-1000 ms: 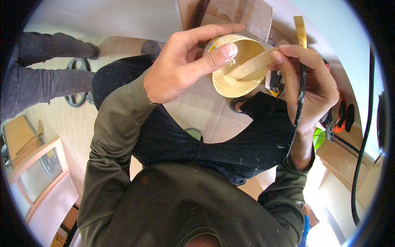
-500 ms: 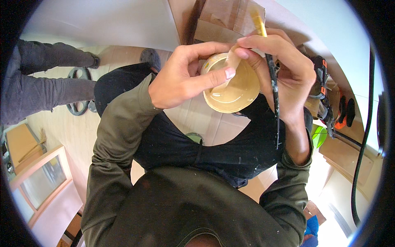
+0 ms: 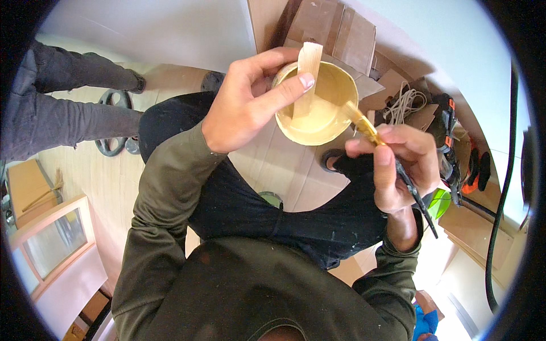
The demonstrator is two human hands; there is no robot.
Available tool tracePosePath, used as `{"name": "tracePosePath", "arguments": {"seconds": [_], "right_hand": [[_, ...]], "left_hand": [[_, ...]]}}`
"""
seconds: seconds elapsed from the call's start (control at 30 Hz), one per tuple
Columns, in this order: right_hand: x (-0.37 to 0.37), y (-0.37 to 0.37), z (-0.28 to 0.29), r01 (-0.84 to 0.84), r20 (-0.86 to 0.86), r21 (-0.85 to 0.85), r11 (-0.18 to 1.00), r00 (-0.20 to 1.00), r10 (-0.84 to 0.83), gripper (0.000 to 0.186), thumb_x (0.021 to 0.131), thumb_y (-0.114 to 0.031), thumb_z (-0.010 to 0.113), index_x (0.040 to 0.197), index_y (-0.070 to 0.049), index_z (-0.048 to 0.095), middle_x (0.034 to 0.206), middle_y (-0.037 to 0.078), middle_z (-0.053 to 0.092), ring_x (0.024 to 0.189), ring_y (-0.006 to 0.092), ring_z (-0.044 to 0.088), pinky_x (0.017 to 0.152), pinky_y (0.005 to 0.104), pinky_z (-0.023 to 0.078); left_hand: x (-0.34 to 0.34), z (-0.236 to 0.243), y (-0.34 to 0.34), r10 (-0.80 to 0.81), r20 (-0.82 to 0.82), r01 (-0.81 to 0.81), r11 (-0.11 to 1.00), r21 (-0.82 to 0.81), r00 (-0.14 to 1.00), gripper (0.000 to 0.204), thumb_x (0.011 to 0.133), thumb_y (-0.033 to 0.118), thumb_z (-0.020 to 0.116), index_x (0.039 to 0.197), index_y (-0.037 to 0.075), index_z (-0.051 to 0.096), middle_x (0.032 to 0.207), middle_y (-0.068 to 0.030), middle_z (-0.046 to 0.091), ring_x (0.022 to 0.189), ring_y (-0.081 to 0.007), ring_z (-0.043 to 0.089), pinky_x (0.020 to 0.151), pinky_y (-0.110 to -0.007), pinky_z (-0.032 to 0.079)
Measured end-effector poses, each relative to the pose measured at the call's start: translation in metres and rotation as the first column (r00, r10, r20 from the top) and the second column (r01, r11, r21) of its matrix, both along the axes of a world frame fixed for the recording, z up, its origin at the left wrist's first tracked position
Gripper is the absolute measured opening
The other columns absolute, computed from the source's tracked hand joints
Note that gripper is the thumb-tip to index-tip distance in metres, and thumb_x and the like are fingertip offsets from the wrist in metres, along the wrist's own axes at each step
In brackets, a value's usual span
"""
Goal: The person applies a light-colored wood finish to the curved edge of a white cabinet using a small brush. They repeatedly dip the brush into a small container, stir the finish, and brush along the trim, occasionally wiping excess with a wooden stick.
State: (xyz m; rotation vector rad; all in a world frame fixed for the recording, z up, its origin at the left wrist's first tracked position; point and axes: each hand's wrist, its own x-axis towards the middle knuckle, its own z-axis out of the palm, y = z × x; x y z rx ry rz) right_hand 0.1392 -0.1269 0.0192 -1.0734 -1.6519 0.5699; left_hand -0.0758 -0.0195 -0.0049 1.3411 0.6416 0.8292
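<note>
My left hand (image 3: 236,108) is closed around the left rim of a round tub (image 3: 313,136) and tilts its mouth toward me. Pale yellow paint (image 3: 321,113) coats the inside and pools at the bottom. Under my left thumb a flat wooden stick (image 3: 310,59) is pinned against the rim, its lower end inside the tub and its top sticking out. My right hand (image 3: 412,156) pinches a paintbrush (image 3: 364,125) with a dark, paint-specked handle. Yellowed bristles meet the tub's right rim and point inward; the brush is slightly blurred.
Cardboard boxes (image 3: 330,28) stand beyond the tub. A coiled pale cable (image 3: 409,102) and orange-black tools (image 3: 446,122) lie to the right. At the left, another person's legs (image 3: 85,74) show by a round black base (image 3: 114,122). A framed pane (image 3: 57,241) leans at lower left.
My right hand has left the stick and moved down and right. The brush has swung round, so its bristles now point into the tub. My left hand keeps the tub and stick.
</note>
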Motion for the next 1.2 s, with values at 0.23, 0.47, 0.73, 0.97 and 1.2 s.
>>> {"name": "tracePosePath", "arguments": {"seconds": [0.23,0.47,0.73,0.97,1.2], "right_hand": [[-0.002,0.008,0.003,0.118,0.111,-0.056,0.991,0.988,-0.111,0.013,0.080,-0.001,0.075,0.092,0.000,0.070,0.074,0.011,0.071,0.056,0.0152,0.064,0.054,0.0266,0.049],[-0.009,0.014,0.007,0.111,0.255,-0.037,0.993,0.962,-0.098,0.011,0.078,-0.001,0.077,0.088,0.000,0.072,0.071,0.010,0.070,0.057,0.0175,0.064,0.054,0.0274,0.050],[-0.015,0.018,-0.004,0.126,0.293,0.092,0.988,0.945,-0.148,0.011,0.076,0.001,0.079,0.084,0.002,0.071,0.069,0.010,0.067,0.056,0.0200,0.061,0.053,0.0287,0.048],[-0.019,0.019,-0.009,0.106,0.235,0.057,0.993,0.965,-0.116,0.011,0.078,0.003,0.077,0.086,0.004,0.070,0.072,0.012,0.067,0.059,0.0208,0.062,0.057,0.0290,0.049],[-0.022,0.020,-0.009,0.099,0.265,0.045,0.994,0.958,-0.108,0.010,0.079,0.004,0.076,0.086,0.004,0.069,0.072,0.012,0.067,0.061,0.0210,0.062,0.059,0.0291,0.049]], "left_hand": [[0.002,0.005,-0.004,0.033,0.012,-0.033,0.999,0.034,0.999,0.045,0.096,0.019,0.059,0.133,-0.006,0.055,0.130,-0.0124,0.061,0.116,-0.0176,0.058,0.101,-0.033,0.045],[0.003,0.004,-0.006,0.059,0.053,-0.060,0.998,0.027,0.997,0.042,0.097,0.016,0.060,0.132,-0.006,0.054,0.128,-0.0113,0.061,0.115,-0.0166,0.058,0.100,-0.032,0.046],[0.002,0.003,-0.009,0.049,0.103,-0.052,0.998,0.027,0.994,0.042,0.095,0.011,0.063,0.131,-0.006,0.054,0.124,-0.0115,0.062,0.112,-0.0158,0.060,0.097,-0.031,0.048],[0.003,0.001,-0.010,0.101,0.105,-0.107,0.993,0.055,0.989,0.037,0.093,0.010,0.067,0.125,-0.007,0.059,0.108,-0.0098,0.067,0.097,-0.0117,0.063,0.084,-0.027,0.053],[-0.002,0.000,-0.010,0.054,0.060,-0.058,0.996,0.066,0.997,0.041,0.094,0.010,0.066,0.130,-0.006,0.054,0.115,-0.0103,0.064,0.106,-0.0142,0.061,0.091,-0.029,0.050]]}}
